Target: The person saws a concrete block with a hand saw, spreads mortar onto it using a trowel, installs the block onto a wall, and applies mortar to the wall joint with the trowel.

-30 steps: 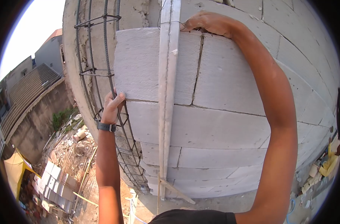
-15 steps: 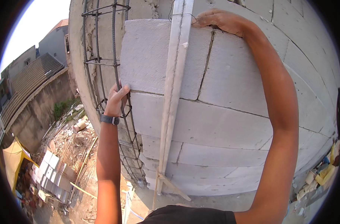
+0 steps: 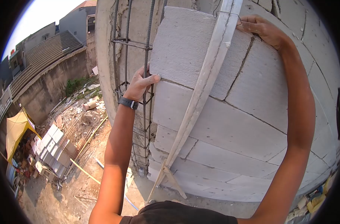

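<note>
On the far left, a yellow fabric canopy [image 3: 18, 130] stands near a stack of pale rectangular blocks [image 3: 52, 147] on rubble-strewn ground, the blocks too small to count surely. Open space runs from there to the left arm.

Left of centre, the left hand [image 3: 141, 86], with one black wristwatch [image 3: 128, 102] at its wrist, is at the lower left corner of a pale grey rectangular wall block [image 3: 183, 46] in the upper middle of the frame. Its thumb lies at the block's edge; the other fingers go out of sight behind, so how firm this grip is cannot be told. Just beside it rises a cage of dark ribbed steel bars [image 3: 148, 41], four uprights showing at the top, leaving only a narrow gap to the block's left edge.

One long silver-grey metal bar [image 3: 204, 80] slants across the block's face, a thin dark wire [image 3: 229, 13] looped around it near the top. Its foot meets light wooden strips [image 3: 165, 171] at lower centre.

In the upper right, the right hand [image 3: 262, 30] curves over the top edge, fingertips next to the bar; whether this grip has hold of anything cannot be told. Below it, one dark upright joint parts the block from a second grey block [image 3: 263, 74]. Between the forearms, the lower wall face is open except for the bar.
</note>
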Tool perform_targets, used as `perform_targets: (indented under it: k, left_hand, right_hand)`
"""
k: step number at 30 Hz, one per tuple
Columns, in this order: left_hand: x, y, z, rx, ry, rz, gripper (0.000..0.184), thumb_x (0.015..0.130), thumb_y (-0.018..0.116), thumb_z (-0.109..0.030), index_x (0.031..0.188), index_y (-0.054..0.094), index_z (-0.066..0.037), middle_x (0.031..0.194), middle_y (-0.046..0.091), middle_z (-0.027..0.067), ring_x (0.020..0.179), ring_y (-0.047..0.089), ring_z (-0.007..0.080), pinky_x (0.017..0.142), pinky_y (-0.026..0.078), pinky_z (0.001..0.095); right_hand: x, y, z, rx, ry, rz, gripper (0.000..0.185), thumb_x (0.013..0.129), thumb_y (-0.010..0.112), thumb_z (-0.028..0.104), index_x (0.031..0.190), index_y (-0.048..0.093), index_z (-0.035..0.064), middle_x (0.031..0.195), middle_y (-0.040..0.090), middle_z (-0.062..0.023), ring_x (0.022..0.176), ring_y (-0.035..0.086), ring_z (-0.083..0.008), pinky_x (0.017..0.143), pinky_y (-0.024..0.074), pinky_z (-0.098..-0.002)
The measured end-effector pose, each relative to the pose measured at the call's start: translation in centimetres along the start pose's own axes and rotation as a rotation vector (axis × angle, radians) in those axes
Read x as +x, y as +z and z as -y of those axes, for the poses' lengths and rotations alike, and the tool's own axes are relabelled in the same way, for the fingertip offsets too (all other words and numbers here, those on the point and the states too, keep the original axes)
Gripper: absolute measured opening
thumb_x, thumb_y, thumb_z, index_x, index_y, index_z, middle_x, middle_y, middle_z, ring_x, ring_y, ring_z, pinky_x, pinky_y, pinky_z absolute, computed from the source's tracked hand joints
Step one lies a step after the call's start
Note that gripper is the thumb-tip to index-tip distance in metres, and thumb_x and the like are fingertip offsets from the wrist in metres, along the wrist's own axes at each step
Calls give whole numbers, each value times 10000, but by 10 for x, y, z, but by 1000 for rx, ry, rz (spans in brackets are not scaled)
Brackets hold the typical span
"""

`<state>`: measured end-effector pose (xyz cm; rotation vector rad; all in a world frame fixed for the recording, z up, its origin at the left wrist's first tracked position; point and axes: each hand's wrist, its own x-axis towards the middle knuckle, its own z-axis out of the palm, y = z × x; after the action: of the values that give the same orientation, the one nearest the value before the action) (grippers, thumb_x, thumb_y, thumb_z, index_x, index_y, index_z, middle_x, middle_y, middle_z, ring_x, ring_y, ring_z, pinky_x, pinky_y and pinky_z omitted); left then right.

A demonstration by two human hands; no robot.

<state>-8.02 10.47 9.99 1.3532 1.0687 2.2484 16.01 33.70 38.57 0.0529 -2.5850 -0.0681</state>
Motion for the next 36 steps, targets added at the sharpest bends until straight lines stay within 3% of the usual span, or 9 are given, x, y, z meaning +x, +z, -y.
perform_targets:
  k: [3, 6, 8, 10, 12, 17, 26, 30, 36]
  left_hand:
    - [1, 2, -2, 1, 7, 8, 699, 824, 787, -188, 1398, 453, 29, 1289, 582, 81, 1176, 545, 162, 1025, 411, 310]
    - [0, -1, 0, -7, 10, 25, 679, 834, 775, -194, 1393, 457, 25, 1290, 581, 79, 1183, 541, 166, 1032, 406, 322]
    - [-3, 2, -2, -1, -18, 8, 652, 847, 757, -195, 1387, 461, 21, 1314, 573, 78, 1202, 535, 177, 1049, 393, 341]
    - [-2, 1, 3, -40, 8, 35, 650, 854, 748, -231, 1384, 465, 17, 1339, 563, 97, 1237, 524, 201, 1068, 382, 363]
    - [-2, 0, 3, -38, -13, 67, 648, 859, 742, -246, 1382, 466, 16, 1341, 562, 104, 1248, 521, 212, 1074, 377, 370]
    - [-1, -6, 7, -133, 11, 14, 693, 866, 728, -274, 1409, 415, 22, 1357, 543, 116, 1266, 515, 253, 1087, 384, 401]
    - [-1, -9, -3, 15, -13, -22, 691, 863, 728, -243, 1412, 405, 24, 1354, 546, 116, 1252, 535, 265, 1076, 414, 431]
    - [-1, -18, -2, 21, -32, -16, 700, 864, 724, -244, 1421, 397, 25, 1362, 548, 115, 1262, 529, 262, 1078, 411, 427]
    - [-2, -8, -7, 56, -15, 15, 679, 857, 730, -247, 1397, 431, 35, 1360, 554, 115, 1255, 536, 256, 1072, 411, 412]
  right_hand:
    - [-1, -2, 1, -55, -10, -77, 609, 910, 548, 573, 1198, 703, 60, 1130, 712, -160, 1067, 662, -281, 1019, 449, -379]
    - [5, -6, -1, 9, 150, 81, 616, 910, 604, 514, 1318, 619, 52, 1291, 632, -152, 1201, 586, -243, 1082, 397, -338]
    - [9, 3, -30, -5, 90, -98, 588, 920, 586, 509, 1280, 645, 47, 1229, 666, -161, 1155, 618, -250, 1050, 432, -341]
    - [7, 0, -12, 40, 65, -12, 447, 919, 633, 385, 1198, 691, 40, 1117, 707, -172, 1042, 667, -271, 968, 492, -360]
    - [7, -22, -1, -45, -71, 244, 545, 1002, 448, 498, 1323, 617, 93, 1363, 592, -164, 1306, 513, -290, 1127, 351, -353]
    - [29, -3, -22, -60, -106, 147, 628, 1004, 434, 507, 1287, 600, -29, 1357, 586, -199, 1295, 516, -324, 1091, 379, -403]
    - [10, -13, 8, -143, 58, 104, 823, 896, 516, 655, 1293, 578, -64, 1392, 533, -254, 1307, 492, -371, 1085, 379, -455]
    - [4, -11, 13, 17, 114, 38, 840, 875, 540, 659, 1306, 571, -61, 1418, 507, -259, 1318, 479, -381, 1089, 376, -465]
    - [9, -14, 14, -172, 106, 65, 869, 868, 524, 688, 1303, 573, -63, 1431, 490, -262, 1340, 459, -385, 1100, 366, -472]
